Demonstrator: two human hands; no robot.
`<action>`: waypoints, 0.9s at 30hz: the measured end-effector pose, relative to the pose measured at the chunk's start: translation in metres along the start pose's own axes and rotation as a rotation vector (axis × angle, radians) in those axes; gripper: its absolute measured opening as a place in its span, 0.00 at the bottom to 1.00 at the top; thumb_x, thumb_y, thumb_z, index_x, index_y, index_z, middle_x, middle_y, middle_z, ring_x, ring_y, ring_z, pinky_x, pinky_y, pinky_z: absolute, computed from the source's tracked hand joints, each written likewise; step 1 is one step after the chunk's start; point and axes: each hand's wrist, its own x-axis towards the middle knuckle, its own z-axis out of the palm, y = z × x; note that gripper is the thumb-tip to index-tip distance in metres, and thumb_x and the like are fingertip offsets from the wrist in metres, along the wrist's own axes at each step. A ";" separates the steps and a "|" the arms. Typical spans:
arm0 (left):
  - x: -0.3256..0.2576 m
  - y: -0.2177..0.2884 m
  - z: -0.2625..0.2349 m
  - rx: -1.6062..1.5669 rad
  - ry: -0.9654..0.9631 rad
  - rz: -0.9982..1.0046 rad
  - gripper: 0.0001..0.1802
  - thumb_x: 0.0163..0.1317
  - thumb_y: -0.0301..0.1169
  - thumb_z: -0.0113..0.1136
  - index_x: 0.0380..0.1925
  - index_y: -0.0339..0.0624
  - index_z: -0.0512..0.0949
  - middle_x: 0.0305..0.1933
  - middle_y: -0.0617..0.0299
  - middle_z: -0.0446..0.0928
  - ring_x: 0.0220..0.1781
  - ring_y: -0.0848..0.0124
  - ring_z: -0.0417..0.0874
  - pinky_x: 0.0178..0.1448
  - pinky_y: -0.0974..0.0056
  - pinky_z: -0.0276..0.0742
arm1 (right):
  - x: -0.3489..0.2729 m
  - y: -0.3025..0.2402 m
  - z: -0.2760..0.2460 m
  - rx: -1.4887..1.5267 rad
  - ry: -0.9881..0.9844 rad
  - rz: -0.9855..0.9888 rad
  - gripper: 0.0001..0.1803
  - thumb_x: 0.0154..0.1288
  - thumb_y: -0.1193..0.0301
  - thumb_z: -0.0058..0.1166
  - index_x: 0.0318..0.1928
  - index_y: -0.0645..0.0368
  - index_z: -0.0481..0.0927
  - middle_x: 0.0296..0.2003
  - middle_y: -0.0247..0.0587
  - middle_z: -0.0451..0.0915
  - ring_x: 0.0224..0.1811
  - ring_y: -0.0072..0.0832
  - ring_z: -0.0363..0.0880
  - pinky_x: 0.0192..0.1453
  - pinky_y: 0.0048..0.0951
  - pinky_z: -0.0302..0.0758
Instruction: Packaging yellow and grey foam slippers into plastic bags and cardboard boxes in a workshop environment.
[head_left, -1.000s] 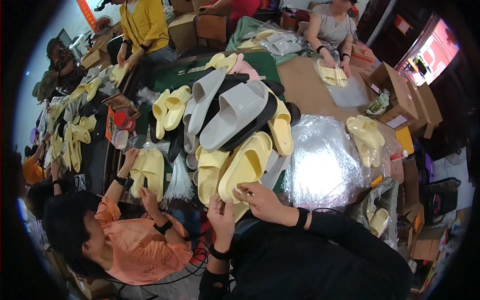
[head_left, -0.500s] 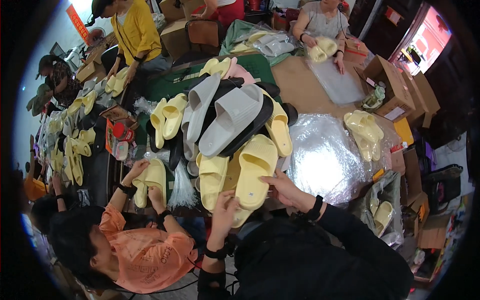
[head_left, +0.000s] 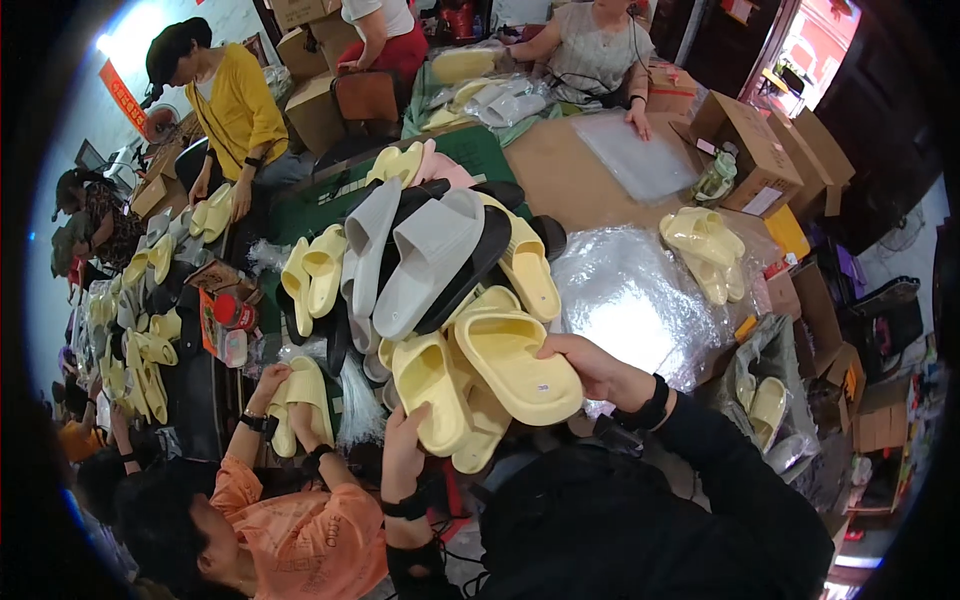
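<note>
My right hand (head_left: 592,370) grips the edge of a yellow slide slipper (head_left: 515,362), its thumb over the footbed and the heel tilted toward the lower right. To its left, my left hand (head_left: 403,445) is closed on the heel of a second yellow slipper, with the thumb on its sole. Between and below these two hangs another yellow slipper (head_left: 485,432), partly covered; what supports it is hidden. Just beyond my hands rises a heap of slippers, with a grey slipper (head_left: 430,260) on top and a black one (head_left: 485,268) under it.
Clear plastic bags (head_left: 630,300) lie right of the heap, beside a bagged yellow pair (head_left: 705,250). At my left, a co-worker in orange (head_left: 310,530) handles yellow slippers (head_left: 302,395). Cardboard boxes (head_left: 745,155) stand at the far right. A red-lidded jar (head_left: 232,312) sits left.
My right hand has swung its slipper rightward and tilted it. My left hand has moved left, from that slipper's heel to another yellow slipper. Across the table, a person has moved a bagged pair leftward.
</note>
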 end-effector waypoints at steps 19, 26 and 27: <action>0.057 -0.157 0.186 0.624 -0.477 0.123 0.39 0.61 0.28 0.55 0.67 0.35 0.45 0.61 0.50 0.65 0.56 0.67 0.72 0.58 0.66 0.69 | -0.090 -0.062 -0.253 -0.317 0.240 -0.388 0.32 0.54 0.74 0.50 0.62 0.62 0.61 0.42 0.42 0.78 0.37 0.23 0.79 0.41 0.23 0.77; 0.132 -0.140 0.194 0.942 0.236 0.627 0.26 0.53 0.27 0.59 0.52 0.32 0.65 0.45 0.46 0.71 0.47 0.56 0.73 0.50 0.56 0.70 | -0.016 -0.036 -0.285 -1.077 0.780 -0.766 0.22 0.52 0.67 0.59 0.49 0.59 0.76 0.42 0.48 0.76 0.43 0.40 0.76 0.48 0.34 0.73; 0.139 -0.130 0.204 0.836 0.317 0.632 0.25 0.52 0.26 0.60 0.51 0.32 0.66 0.44 0.47 0.72 0.45 0.56 0.74 0.48 0.57 0.70 | -0.004 -0.031 -0.264 -0.966 0.648 -0.777 0.17 0.51 0.69 0.58 0.43 0.59 0.79 0.41 0.48 0.75 0.44 0.43 0.75 0.49 0.37 0.72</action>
